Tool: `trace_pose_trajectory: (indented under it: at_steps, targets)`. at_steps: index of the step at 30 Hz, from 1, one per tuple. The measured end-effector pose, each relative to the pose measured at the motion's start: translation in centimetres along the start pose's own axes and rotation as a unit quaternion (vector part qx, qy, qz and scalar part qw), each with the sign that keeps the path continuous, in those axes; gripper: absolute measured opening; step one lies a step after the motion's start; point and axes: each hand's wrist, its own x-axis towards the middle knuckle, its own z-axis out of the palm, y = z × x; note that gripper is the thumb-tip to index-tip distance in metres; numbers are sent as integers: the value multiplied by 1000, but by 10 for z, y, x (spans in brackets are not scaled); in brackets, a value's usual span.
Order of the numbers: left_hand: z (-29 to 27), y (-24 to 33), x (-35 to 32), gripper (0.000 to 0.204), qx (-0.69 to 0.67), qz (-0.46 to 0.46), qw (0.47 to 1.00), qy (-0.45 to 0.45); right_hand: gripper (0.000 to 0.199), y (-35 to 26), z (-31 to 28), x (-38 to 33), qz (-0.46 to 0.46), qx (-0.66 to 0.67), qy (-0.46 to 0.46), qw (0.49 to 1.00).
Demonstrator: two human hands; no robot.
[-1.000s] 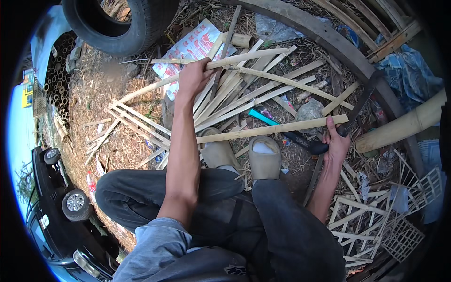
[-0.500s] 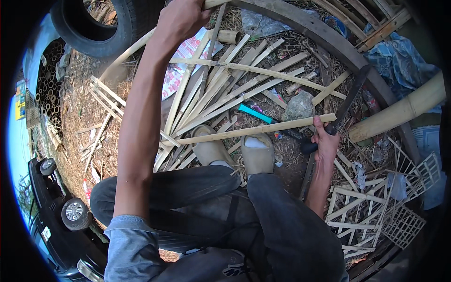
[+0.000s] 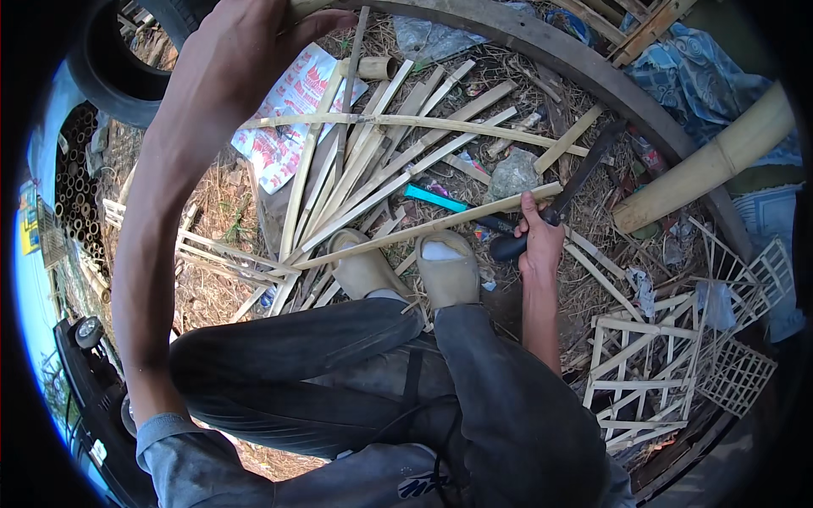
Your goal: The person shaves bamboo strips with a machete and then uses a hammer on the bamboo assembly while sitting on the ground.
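Note:
My right hand (image 3: 539, 241) is closed around the dark handle of a machete (image 3: 593, 161), whose dark blade points up and to the right. Its thumb lies against the end of a split bamboo strip (image 3: 423, 230), which slants down left past my shoes. At the upper left my left hand (image 3: 241, 55) is raised close to the camera, its thumb stretched along a pale bamboo piece (image 3: 306, 7). The picture's upper edge cuts off its fingers and most of that piece. Several more bamboo strips (image 3: 364, 169) lie fanned out on the ground, with one long curved strip (image 3: 423, 123) across them.
A grey stone (image 3: 514, 173) and a black and cyan tool (image 3: 436, 198) lie beyond my shoes (image 3: 447, 271). On the right are a thick bamboo pole (image 3: 707, 165), a curved dark rim (image 3: 559, 46) and bamboo lattice frames (image 3: 644, 385). Tyres (image 3: 118, 63) stand at the upper left.
My left hand has moved left and closer to the camera, with the bamboo piece. My right hand, still on the machete, has shifted slightly left in the picture. The whole view has moved a little too.

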Motion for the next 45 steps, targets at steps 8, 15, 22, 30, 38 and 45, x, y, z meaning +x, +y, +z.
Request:
trace_pose_trajectory:
  at_steps: [8, 15, 22, 30, 38, 45]
  targets:
    - [21, 2, -29, 69, 182, 87, 937, 286, 29, -8, 47, -8, -32, -27, 18, 999]
    - [183, 62, -91, 78, -190, 72, 898, -391, 28, 4, 32, -5, -31, -30, 0, 999]
    - [238, 61, -133, 59, -434, -74, 774, -454, 27, -10, 14, -10, -24, -41, -28, 998]
    - [206, 89, -121, 68, -341, -124, 869, -338, 34, -30, -13, -39, -31, -89, 20, 995]
    - [216, 117, -161, 61, -376, -35, 775, -506, 29, -34, -26, -71, -118, -163, 37, 979]
    - [144, 100, -157, 55, -314, -30, 746, -586, 28, -57, -39, -87, -149, -140, 27, 979]
